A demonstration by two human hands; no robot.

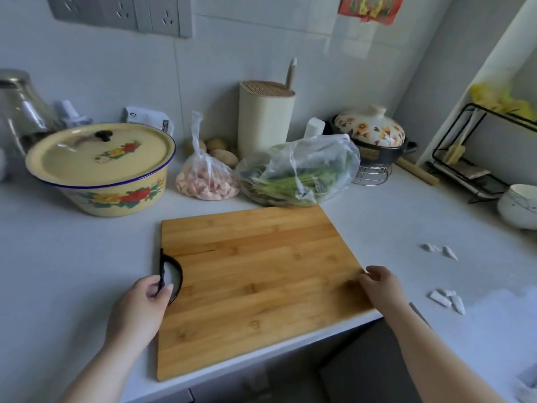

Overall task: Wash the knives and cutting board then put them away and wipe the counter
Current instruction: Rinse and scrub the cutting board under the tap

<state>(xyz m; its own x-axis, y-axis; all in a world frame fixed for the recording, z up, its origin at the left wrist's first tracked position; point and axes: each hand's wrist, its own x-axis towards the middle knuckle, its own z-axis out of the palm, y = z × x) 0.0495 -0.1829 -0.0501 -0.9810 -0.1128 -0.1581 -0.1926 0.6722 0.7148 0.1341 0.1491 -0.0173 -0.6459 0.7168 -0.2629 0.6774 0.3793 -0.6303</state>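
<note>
A home kitchen: tiled wall [261, 39], white counter [72, 257], enamel pot [101, 167], knife block [266, 120].

No text, brand or number can be read. A white packet [148, 117] behind the enamel pot [98, 158] carries dark print, too blurred to make out. A red and yellow paper [370, 7] high on the wall [247, 39] shows only blurred shapes. A faint small mark on the cutting board [255, 271] is likewise illegible.

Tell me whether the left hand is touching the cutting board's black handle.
Touching. The head view shows the left hand with its fingers curled round the black handle at the left edge of the cutting board.
</note>
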